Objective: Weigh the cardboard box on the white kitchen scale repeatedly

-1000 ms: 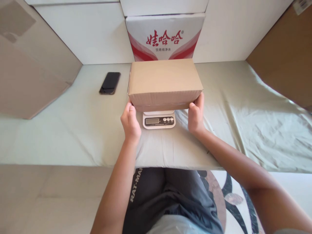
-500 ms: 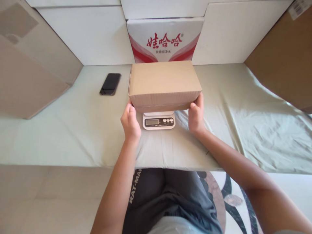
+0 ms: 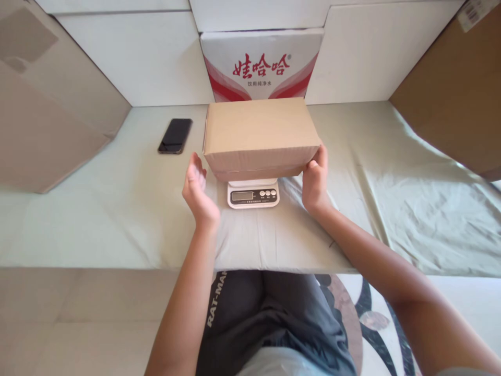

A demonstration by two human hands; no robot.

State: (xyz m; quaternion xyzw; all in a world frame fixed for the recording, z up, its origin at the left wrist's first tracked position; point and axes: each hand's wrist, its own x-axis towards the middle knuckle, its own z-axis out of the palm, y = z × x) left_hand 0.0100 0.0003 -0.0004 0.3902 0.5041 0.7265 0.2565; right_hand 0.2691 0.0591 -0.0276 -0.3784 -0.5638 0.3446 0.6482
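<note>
Cardboard box (image 3: 260,137) sits at centre frame on a small white kitchen scale (image 3: 253,193), overhanging it on every side; only the scale's display strip shows below the box's near edge.

Right hand (image 3: 315,184) is against the box's near right corner, fingers together along the side wall, thumb on the front face. Touching for certain; whether it is pressing or only resting there, cannot tell.

Left hand (image 3: 197,187) is just off the near left corner, palm turned inward, fingers spread and loosely curled, holding nothing.

Handling, as judged: plain closed corrugated box, stiff walls, dry matte surface, so not slippery. It looks light, since it balances on so small a platform. With a wide overhang on a narrow base, a push at one end could tip it. Best hold is palms on the two short ends, low down.

Room: soft green sheet (image 3: 117,209) lies open to left and right. A phone (image 3: 175,135) lies left of the box, well apart. A red-and-white printed carton (image 3: 261,65) stands close behind. Brown cardboard sheets lean at both frame edges. The bed's edge runs just this side of the scale.
</note>
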